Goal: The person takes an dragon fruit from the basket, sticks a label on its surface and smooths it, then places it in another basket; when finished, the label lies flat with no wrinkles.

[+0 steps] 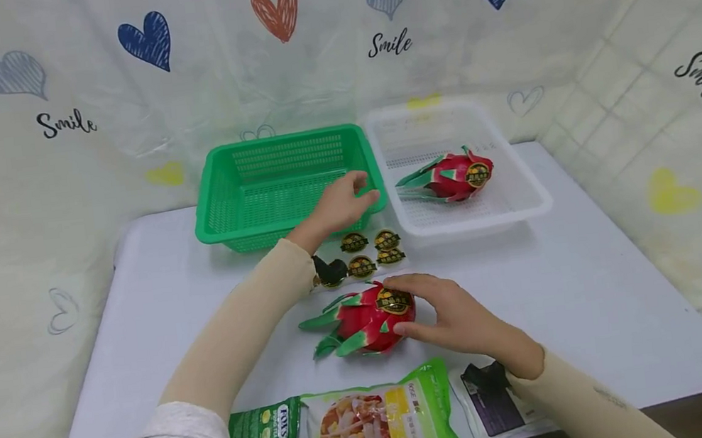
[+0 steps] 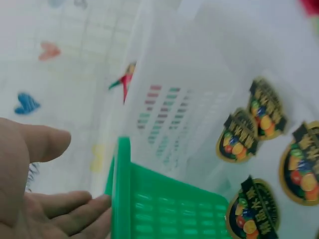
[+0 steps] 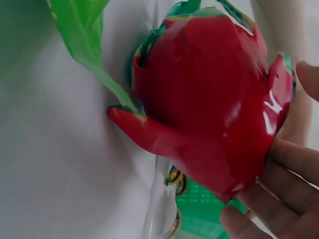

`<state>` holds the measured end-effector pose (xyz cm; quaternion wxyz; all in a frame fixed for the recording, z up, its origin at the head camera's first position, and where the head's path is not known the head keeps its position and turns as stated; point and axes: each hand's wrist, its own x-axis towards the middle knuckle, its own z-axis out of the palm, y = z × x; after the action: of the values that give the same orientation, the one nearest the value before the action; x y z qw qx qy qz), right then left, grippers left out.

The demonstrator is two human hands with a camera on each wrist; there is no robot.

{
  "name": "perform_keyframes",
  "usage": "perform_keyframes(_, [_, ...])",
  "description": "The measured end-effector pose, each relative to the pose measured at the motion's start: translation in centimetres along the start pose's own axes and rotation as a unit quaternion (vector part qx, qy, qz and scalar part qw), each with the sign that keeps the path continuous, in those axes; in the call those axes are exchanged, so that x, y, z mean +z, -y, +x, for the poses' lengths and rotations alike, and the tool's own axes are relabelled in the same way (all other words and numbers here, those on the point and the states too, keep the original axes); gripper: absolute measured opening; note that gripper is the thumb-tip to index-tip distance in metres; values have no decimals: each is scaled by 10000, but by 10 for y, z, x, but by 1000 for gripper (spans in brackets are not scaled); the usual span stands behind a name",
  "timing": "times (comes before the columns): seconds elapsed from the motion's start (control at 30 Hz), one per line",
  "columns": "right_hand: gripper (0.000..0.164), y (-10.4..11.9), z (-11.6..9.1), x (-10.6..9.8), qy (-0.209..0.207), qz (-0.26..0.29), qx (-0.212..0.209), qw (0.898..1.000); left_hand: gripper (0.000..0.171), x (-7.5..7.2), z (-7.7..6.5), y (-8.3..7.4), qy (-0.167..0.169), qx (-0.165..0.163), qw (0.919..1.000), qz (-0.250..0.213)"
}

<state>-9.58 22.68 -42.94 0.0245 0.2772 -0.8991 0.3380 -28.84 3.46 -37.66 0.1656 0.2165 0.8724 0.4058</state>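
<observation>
My right hand (image 1: pixel 453 312) holds the right end of a red dragon fruit (image 1: pixel 362 325) with green leaf tips, fingers on top and thumb at the near side. A black-and-gold round sticker (image 1: pixel 394 301) is on that end. In the right wrist view the fingers (image 3: pixel 279 199) lie against the glossy red skin (image 3: pixel 199 84). My left hand (image 1: pixel 346 202) hovers by the right rim of the green basket (image 1: pixel 217 226), fingers loosely bent around nothing. Below it lies a sheet of round fruit stickers (image 1: pixel 361 266), partly covered by something black (image 1: pixel 331 271).
A white basket (image 1: pixel 473 224) beside the green one holds another stickered dragon fruit (image 1: pixel 449 176). Along the table's near edge lie a green packet (image 1: pixel 264 435), a larger green-and-yellow food bag (image 1: pixel 379 423) and a dark-labelled packet (image 1: pixel 492 404). A heart-print sheet (image 1: pixel 322 65) hangs behind.
</observation>
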Motion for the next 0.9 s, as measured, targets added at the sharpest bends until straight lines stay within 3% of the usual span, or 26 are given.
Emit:
perform_keyframes(0.17, [77,4,9,6,282,-345,-238,9987,74,-8,31,-2,422,-818,9956,-161])
perform_keyframes(0.33, [82,10,20,11,395,-937,-731,9921,81,-8,54,-4,569,-1098,9922,-153])
perform_keyframes(0.43, [80,13,27,15,440,-1068,-873,9895,85,-3,60,-4,469,-1195,9915,-204])
perform_keyframes(0.73, [84,19,32,18,706,-972,-376,9921,85,16,65,-10,133,-1299,9914,96])
perform_keyframes(0.9, [79,22,33,16,683,-882,-412,9929,76,18,68,-13,126,-1357,9905,186])
